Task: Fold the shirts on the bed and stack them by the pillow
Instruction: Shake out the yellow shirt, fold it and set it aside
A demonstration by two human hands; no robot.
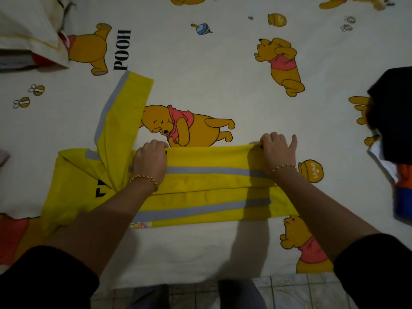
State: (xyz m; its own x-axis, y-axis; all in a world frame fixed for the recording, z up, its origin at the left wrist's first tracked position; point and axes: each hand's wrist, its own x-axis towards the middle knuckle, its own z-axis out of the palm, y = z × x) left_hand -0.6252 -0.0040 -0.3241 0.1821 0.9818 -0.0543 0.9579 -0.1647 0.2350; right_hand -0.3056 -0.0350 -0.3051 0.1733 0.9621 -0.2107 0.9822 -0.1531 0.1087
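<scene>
A yellow shirt (207, 192) with grey stripes lies across the bed in front of me, its body folded lengthwise into a long band. One sleeve (124, 108) sticks out toward the far side. My left hand (151, 161) grips the far folded edge near the sleeve. My right hand (276, 150) pinches the same edge near the shirt's right end. A pillow (29, 30) lies at the far left corner, with what look like folded clothes (20, 61) under its edge.
The bed sheet (223, 74) is cream with cartoon bear prints. A heap of dark, white, orange and blue clothes (394, 121) sits at the right edge. A tiled floor (289, 291) shows below the bed's near edge.
</scene>
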